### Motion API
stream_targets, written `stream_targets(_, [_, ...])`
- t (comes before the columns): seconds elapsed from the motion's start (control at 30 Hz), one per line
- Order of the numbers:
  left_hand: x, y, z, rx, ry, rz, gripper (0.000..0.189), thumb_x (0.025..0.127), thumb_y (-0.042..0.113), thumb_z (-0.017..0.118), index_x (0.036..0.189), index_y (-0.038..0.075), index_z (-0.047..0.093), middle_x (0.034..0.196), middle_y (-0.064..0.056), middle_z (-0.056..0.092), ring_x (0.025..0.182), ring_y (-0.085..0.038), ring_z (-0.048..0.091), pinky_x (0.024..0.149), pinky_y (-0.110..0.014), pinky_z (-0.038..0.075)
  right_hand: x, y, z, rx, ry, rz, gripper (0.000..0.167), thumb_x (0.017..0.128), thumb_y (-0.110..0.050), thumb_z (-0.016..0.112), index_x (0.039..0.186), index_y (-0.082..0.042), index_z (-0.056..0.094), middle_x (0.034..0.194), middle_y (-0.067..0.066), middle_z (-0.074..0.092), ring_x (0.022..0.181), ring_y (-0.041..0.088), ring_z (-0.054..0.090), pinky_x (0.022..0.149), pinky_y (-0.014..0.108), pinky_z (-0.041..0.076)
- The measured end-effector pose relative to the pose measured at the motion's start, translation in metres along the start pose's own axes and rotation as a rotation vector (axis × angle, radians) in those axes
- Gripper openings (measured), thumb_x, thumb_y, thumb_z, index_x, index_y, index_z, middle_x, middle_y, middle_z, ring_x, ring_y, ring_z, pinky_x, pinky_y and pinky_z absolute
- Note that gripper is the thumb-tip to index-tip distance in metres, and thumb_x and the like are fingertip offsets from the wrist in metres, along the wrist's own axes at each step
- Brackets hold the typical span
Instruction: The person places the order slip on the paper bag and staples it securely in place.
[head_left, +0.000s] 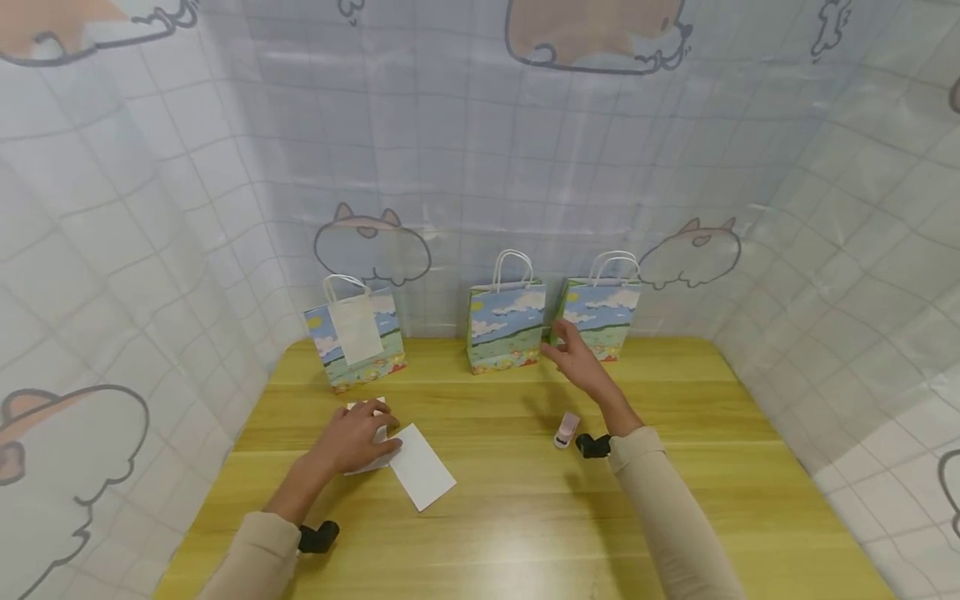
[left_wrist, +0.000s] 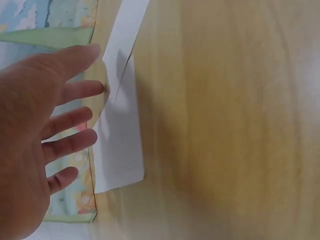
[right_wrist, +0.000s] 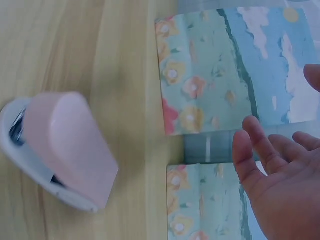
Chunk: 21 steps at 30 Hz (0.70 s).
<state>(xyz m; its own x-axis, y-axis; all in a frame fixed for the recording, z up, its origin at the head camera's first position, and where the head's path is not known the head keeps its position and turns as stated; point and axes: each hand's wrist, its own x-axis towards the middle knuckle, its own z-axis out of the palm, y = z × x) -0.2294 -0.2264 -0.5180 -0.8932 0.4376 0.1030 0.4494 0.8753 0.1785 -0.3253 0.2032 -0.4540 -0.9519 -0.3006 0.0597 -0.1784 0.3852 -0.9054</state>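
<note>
Paper bags [head_left: 507, 328] stand at ten, twelve and one o'clock; the hands are apart and grip nothing, the right hand [head_left: 579, 362] before the one-o'clock bag, the left hand [head_left: 356, 437] at nine. White cards [head_left: 422, 468] lie under and beside the left hand, a pink stapler [head_left: 567, 428] at six o'clock from the right. Reaching seems the current step; the next likely calls for pinching bag and card.

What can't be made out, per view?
Inside of middle bag: head view, blocked by its own front.
Artwork on left bag: head view, partly behind white tag.
Left paper slip: head view, partly covered by left hand.
Right-wall cartoon: head view, cut off by right edge.
</note>
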Motion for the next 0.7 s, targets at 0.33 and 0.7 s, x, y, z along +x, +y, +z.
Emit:
stream_targets(0.33, [-0.001, 0.008, 0.012, 0.052, 0.004, -0.015, 0.062, 0.084, 0.061, 0.071, 0.132, 0.022, 0.067, 0.136, -0.009, 0.056, 0.123, -0.035, 0.053, 0.094, -0.06, 0.038, 0.016, -0.009, 0.012, 0.168, -0.017, -0.03, 0.08, 0.106, -0.033, 0.052, 0.163, -0.018, -0.002, 0.17, 0.005, 0.001, 0.151, 0.04, 0.019, 0.106, 0.065, 0.035])
stream_targets(0.7, [-0.002, 0.014, 0.014, 0.033, -0.009, -0.031, 0.066, 0.081, 0.059, 0.077, 0.134, 0.022, 0.065, 0.135, -0.01, 0.056, 0.125, -0.037, 0.051, 0.095, -0.062, 0.037, 0.019, -0.015, 0.013, 0.149, 0.018, -0.033, 0.082, 0.103, -0.038, 0.057, 0.162, -0.016, 0.004, 0.169, 0.003, 0.008, 0.143, 0.037, 0.033, 0.105, 0.064, 0.037])
